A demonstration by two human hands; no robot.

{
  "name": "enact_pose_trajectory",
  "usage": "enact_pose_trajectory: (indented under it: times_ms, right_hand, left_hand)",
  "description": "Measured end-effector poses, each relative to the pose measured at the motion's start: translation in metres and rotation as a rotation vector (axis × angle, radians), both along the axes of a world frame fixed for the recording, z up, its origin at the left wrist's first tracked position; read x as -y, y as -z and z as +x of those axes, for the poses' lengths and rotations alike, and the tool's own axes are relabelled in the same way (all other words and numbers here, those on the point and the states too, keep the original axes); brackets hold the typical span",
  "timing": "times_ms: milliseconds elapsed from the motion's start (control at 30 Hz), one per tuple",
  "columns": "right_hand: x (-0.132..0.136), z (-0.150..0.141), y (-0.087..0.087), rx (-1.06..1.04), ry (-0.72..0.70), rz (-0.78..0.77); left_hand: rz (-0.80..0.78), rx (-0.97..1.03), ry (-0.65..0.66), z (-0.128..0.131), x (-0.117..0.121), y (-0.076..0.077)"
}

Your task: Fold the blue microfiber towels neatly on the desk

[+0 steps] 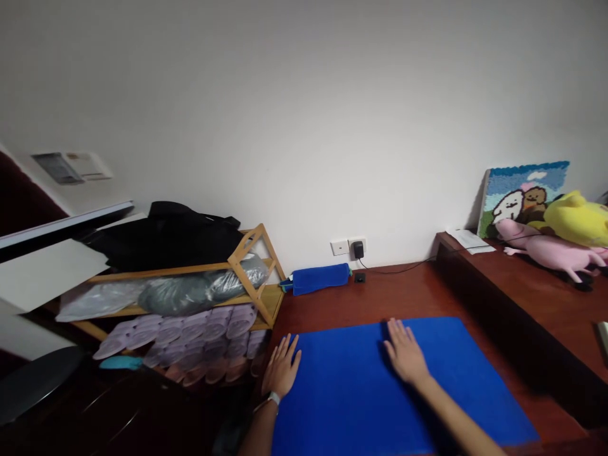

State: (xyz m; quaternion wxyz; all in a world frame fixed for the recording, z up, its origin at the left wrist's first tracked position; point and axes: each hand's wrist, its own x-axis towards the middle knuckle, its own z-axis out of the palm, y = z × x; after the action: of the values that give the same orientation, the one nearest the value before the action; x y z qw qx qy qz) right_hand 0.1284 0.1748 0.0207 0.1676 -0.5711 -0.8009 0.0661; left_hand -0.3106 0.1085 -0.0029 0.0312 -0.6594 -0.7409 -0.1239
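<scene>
A flat blue mat (351, 392) lies on a reddish-brown wooden table (380, 297). My left hand (282, 367) rests at the mat's left edge, fingers stretched out and holding nothing; a band with a pale face circles that wrist. Over the far middle of the mat is my right hand (406, 354), palm down with its fingers extended and nothing in it. Whether the right palm presses on the mat I cannot tell. Beyond the mat, against the wall, lies a rolled blue cloth bundle (320, 279) with greenish ends.
On the left stands a wooden rack (260, 278) with a black bag (171, 237), plastic-wrapped items and several lilac slippers (216, 323). A black charger (358, 249) sits in the wall socket, its cable running right. The raised right surface bears plush toys (551, 250) and a dog picture (527, 196).
</scene>
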Motion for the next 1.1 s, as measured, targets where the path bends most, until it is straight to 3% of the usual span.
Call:
enact_pose_trajectory:
  times_ms: [67,133,233,333,600,667,767,933,1000,1100]
  right_hand:
    - [0.017,-0.059,-0.005,-0.053,-0.153,-0.050]
    - [0.026,-0.098,-0.007,-0.059,-0.233,-0.114]
    - [0.023,-0.107,-0.003,-0.032,-0.231,-0.173]
    - [0.006,-0.061,0.005,-0.007,-0.146,-0.160]
    - [-0.042,0.153,0.027,0.208,0.270,-0.191]
    - [-0.046,0.187,0.027,0.238,0.324,-0.210]
    - [-0.047,0.212,0.024,0.254,0.348,-0.234]
    - [-0.041,0.197,0.018,0.241,0.332,-0.199]
    - [-0.033,0.171,0.016,0.193,0.291,-0.122]
    - [-0.009,0.108,0.011,0.076,0.144,0.000]
  left_hand:
    - [0.008,0.004,-0.004,0.000,0.000,0.001]
    - [0.012,0.006,-0.009,-0.001,0.000,0.002]
    - [0.008,0.006,-0.009,-0.002,-0.001,0.003]
    - [0.009,0.007,-0.010,-0.002,-0.002,0.003]
    - [0.016,0.027,-0.018,-0.001,-0.002,0.002]
    - [0.023,0.025,-0.023,-0.001,-0.002,0.003]
    - [0.027,0.023,-0.020,-0.002,-0.003,0.003]
    - [0.010,0.021,-0.014,-0.002,-0.003,0.001]
    - [0.003,0.023,-0.014,-0.002,-0.003,0.001]
    - [-0.006,0.026,-0.014,-0.002,-0.003,0.000]
